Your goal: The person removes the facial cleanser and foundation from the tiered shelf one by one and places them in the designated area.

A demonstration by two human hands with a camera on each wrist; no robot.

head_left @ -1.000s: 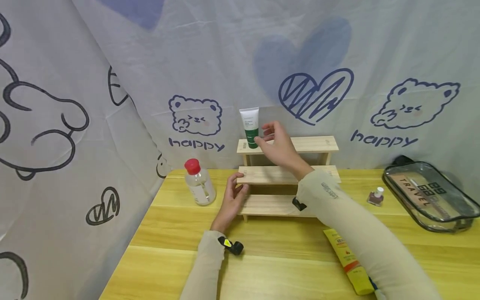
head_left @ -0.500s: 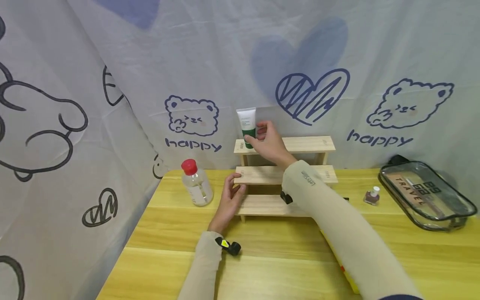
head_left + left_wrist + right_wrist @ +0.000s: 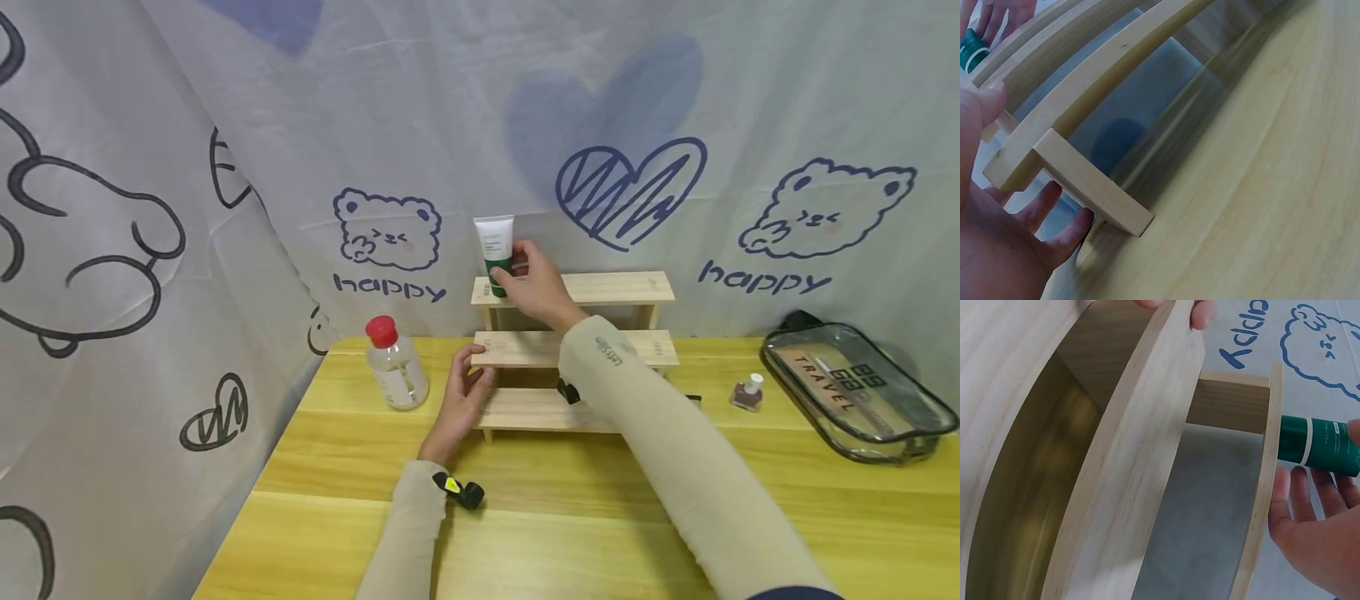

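A white and green squeeze tube (image 3: 495, 248) stands upright on its cap at the left end of the top step of a three-step wooden shelf (image 3: 618, 288). My right hand (image 3: 538, 287) pinches its green lower part, thumb in front and fingers at the side and behind. The right wrist view shows that green part (image 3: 1319, 444) between the thumb and fingers, its cap against the step. My left hand (image 3: 461, 404) holds the shelf's left end. In the left wrist view the thumb (image 3: 991, 103) lies by the middle step and the fingers curl behind the side leg (image 3: 1094, 184).
Left of the shelf stands a clear bottle (image 3: 397, 375) with a red cap. To the right are a small nail polish bottle (image 3: 747, 393) and a transparent travel pouch (image 3: 855, 392) on the wooden table (image 3: 525, 517). A printed curtain (image 3: 420, 108) hangs close behind the shelf.
My right hand has moved left onto the squeeze tube and taken hold of it. The right forearm now covers the yellow tube on the table. My left hand has stayed at the shelf's end.
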